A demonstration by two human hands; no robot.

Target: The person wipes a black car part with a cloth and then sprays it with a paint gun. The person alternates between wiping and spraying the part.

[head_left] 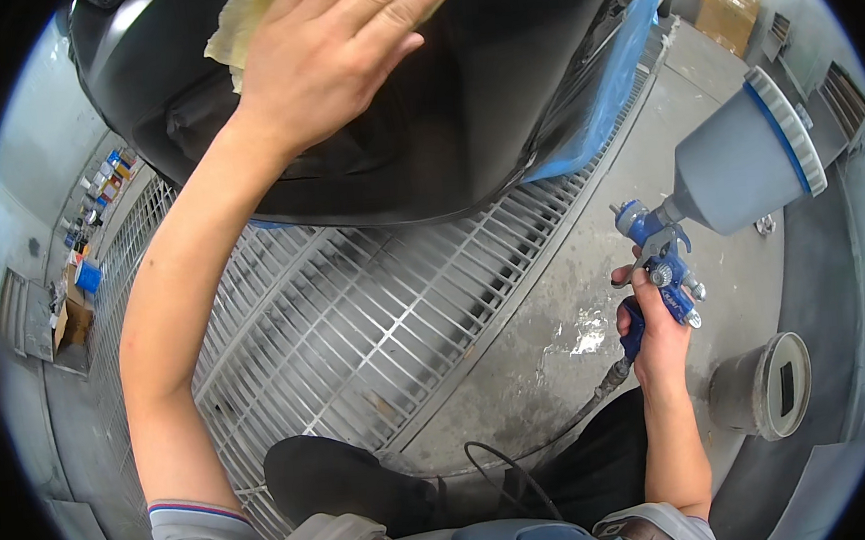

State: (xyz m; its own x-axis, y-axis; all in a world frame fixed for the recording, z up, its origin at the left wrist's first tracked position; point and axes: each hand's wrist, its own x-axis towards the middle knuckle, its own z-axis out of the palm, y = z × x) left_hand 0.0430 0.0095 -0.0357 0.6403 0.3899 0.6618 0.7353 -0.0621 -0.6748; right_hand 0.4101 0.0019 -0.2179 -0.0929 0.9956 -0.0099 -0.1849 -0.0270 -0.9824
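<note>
My left hand (323, 67) reaches across to the glossy black car body panel (443, 134), fingers together and extended over a yellowish tack cloth (233, 38). It holds the cloth against the panel; part of the cloth is hidden beneath the palm. Out to the right, my right hand (661, 339) is wrapped round the handle of a blue and silver spray gun (664, 254). A large grey paint cup (736, 163) with a whitish lid tops the gun, which is tilted. An air hose (611, 380) runs from the handle's base down toward my legs.
Blue masking film (598, 128) edges the panel's right side. Below it lies a metal floor grating (386, 323), bordered by concrete (567, 331). A lidded bucket (752, 388) stands at the lower right. Several cans (105, 182) line the left wall, near an open cardboard box (73, 323).
</note>
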